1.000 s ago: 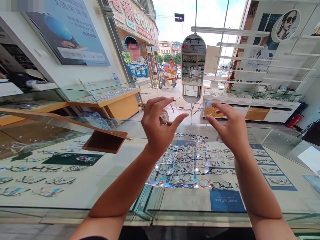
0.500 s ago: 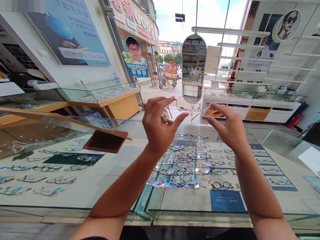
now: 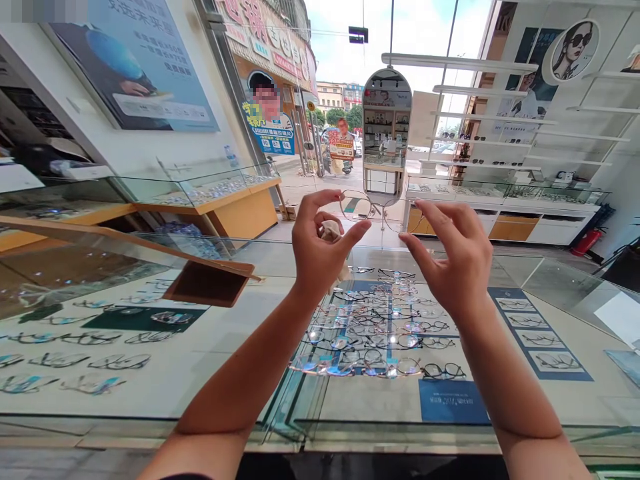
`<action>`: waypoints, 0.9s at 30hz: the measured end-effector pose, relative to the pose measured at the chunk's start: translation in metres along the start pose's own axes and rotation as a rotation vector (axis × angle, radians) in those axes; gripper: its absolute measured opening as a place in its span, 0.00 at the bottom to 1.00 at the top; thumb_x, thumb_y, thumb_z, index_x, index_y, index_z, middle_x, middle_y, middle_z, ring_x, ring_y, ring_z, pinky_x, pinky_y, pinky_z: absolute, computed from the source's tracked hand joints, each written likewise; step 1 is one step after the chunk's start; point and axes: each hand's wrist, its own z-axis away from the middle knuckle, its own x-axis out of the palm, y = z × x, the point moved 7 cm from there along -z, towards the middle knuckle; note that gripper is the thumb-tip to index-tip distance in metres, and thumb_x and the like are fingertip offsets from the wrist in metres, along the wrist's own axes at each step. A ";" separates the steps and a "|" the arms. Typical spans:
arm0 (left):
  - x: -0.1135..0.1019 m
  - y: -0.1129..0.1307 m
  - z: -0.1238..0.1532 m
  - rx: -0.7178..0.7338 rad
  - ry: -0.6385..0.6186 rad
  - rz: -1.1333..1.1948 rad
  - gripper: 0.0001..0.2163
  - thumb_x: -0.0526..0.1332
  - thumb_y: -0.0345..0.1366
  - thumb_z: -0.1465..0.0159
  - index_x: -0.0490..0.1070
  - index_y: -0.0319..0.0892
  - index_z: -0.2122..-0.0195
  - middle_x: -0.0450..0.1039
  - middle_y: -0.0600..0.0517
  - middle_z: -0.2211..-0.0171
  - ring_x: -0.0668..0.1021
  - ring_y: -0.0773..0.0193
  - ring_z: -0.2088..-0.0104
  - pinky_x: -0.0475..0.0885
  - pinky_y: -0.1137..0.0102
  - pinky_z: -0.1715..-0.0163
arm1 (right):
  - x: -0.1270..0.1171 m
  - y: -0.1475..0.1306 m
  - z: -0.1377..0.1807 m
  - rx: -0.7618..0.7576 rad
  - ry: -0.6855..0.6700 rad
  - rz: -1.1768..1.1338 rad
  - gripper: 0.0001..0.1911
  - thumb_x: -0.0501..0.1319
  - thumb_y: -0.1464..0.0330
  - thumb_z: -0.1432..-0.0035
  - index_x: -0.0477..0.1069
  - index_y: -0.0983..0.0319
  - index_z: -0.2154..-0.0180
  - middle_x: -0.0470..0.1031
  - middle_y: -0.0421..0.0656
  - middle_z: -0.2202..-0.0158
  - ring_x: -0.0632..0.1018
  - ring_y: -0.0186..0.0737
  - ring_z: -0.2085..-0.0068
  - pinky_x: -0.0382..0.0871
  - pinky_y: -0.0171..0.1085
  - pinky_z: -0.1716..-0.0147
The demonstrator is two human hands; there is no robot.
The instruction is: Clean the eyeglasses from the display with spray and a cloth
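Observation:
A pair of thin-rimmed eyeglasses point(image 3: 356, 207) is held up above the glass counter, between my two hands. My left hand point(image 3: 319, 250) pinches its left side with thumb and forefinger, and its curled lower fingers hold a crumpled pale cloth point(image 3: 331, 232). At the other side, my right hand point(image 3: 453, 257) has thumb and forefinger around the right rim area; the exact contact is hard to make out against the background. Below the hands, several rows of eyeglasses point(image 3: 373, 327) are laid out in the glass display case point(image 3: 370, 403).
A wood-framed tray-like mirror point(image 3: 210, 281) stands on the counter at left, near more eyeglasses point(image 3: 120, 361). An oval mirror point(image 3: 387, 133) rises beyond the hands. A blue card point(image 3: 453, 402) lies in the case. Shelves point(image 3: 495, 121) and a fire extinguisher point(image 3: 588, 242) are at right.
The eyeglasses have shifted left and turned, with both lenses now more level. My right hand has moved slightly left, and the cloth shows more below my left hand.

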 end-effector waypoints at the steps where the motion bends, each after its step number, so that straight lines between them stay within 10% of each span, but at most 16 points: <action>1: 0.000 0.000 0.000 0.005 -0.006 -0.019 0.28 0.71 0.61 0.39 0.71 0.49 0.47 0.80 0.48 0.49 0.77 0.68 0.68 0.71 0.71 0.72 | 0.000 -0.001 0.000 0.001 -0.006 -0.001 0.18 0.64 0.59 0.31 0.78 0.50 0.42 0.82 0.48 0.50 0.80 0.53 0.49 0.76 0.55 0.45; 16: -0.021 0.025 0.000 0.155 0.179 -0.092 0.27 0.75 0.55 0.41 0.69 0.49 0.48 0.74 0.49 0.50 0.74 0.67 0.70 0.74 0.64 0.66 | 0.008 0.024 0.000 0.290 0.021 -0.471 0.16 0.58 0.60 0.30 0.78 0.56 0.48 0.82 0.48 0.46 0.82 0.45 0.44 0.79 0.45 0.51; 27: -0.016 0.027 0.002 0.178 0.144 -0.125 0.27 0.73 0.56 0.39 0.68 0.50 0.46 0.74 0.47 0.48 0.80 0.54 0.49 0.76 0.64 0.64 | 0.021 0.034 0.002 0.421 -0.029 -0.683 0.19 0.57 0.56 0.31 0.82 0.55 0.49 0.85 0.45 0.48 0.85 0.46 0.49 0.81 0.50 0.49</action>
